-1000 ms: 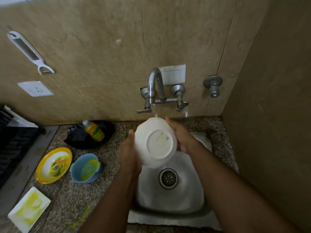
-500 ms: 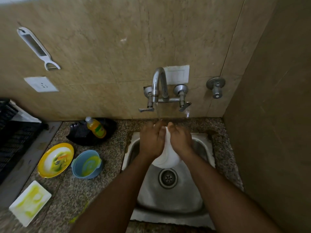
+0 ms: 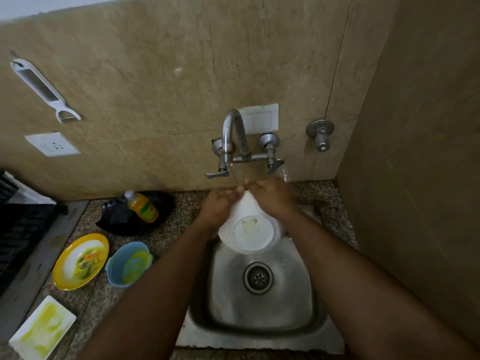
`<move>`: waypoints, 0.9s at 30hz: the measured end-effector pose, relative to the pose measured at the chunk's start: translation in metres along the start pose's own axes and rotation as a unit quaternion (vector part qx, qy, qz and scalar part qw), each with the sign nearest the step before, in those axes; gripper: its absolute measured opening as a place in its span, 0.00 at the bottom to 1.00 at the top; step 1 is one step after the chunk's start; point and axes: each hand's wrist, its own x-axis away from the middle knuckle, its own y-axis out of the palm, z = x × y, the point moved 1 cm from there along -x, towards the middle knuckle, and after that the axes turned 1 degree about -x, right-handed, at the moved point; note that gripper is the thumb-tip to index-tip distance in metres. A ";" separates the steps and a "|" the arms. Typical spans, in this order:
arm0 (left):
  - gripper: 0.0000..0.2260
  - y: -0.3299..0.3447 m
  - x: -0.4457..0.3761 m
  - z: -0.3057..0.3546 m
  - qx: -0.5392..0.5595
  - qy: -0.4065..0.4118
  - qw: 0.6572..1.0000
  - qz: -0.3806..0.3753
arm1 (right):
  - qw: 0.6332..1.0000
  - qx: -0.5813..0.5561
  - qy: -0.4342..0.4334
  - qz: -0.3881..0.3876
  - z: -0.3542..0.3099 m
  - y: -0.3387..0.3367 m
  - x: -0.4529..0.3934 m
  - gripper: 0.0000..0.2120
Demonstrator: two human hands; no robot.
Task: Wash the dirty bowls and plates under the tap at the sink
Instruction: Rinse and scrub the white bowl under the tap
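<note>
I hold a white bowl (image 3: 250,231) over the steel sink (image 3: 262,302), its underside turned toward me, with a faint yellow patch on the base. My left hand (image 3: 220,206) grips its left rim and my right hand (image 3: 271,194) grips its right rim; the fingertips meet at the top under the running water. The tap (image 3: 233,136) pours onto the fingers and the bowl's upper edge. The bowl's inside is hidden. On the counter to the left lie a dirty yellow plate (image 3: 80,261), a blue bowl (image 3: 129,263) with yellow residue, and a white square plate (image 3: 42,327) smeared yellow.
A dish soap bottle (image 3: 142,206) lies on a black tray (image 3: 135,216) by the wall. A dark drying rack (image 3: 18,229) is at the far left. A peeler (image 3: 44,89) hangs on the wall. The side wall (image 3: 415,178) closes the right.
The bowl has been turned: from base toward me, to edge-on between both hands, and now tipped back with its base showing again. Both hands stayed under the water stream.
</note>
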 end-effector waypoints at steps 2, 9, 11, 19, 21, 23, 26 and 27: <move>0.16 0.001 0.005 -0.010 0.042 -0.019 0.997 0.068 | 0.996 0.065 -0.049 0.035 -0.012 0.014 0.001 0.16; 0.13 -0.002 0.027 -0.015 0.213 -0.125 0.945 0.215 | 0.957 0.226 -0.173 0.055 -0.033 0.070 0.053 0.21; 0.15 -0.004 0.029 -0.020 0.183 -0.117 0.949 0.229 | 0.972 0.191 -0.131 0.034 -0.030 0.071 0.051 0.22; 0.14 -0.002 0.035 -0.017 0.190 -0.137 0.935 0.267 | 0.979 0.186 -0.077 0.020 -0.039 0.078 0.035 0.21; 0.13 -0.005 0.032 -0.015 0.226 -0.137 0.928 0.261 | 0.954 0.205 -0.217 0.027 -0.037 0.073 0.052 0.22; 0.14 -0.005 0.034 -0.010 0.191 -0.121 0.936 0.271 | 0.961 0.154 -0.231 0.013 -0.029 0.066 0.053 0.23; 0.15 -0.001 0.032 -0.018 0.177 -0.113 0.931 0.298 | 0.995 0.055 -0.085 -0.011 -0.024 0.061 0.034 0.21; 0.15 -0.001 0.031 -0.021 0.183 -0.117 0.926 0.308 | 0.999 0.012 -0.011 -0.028 -0.024 0.056 0.025 0.20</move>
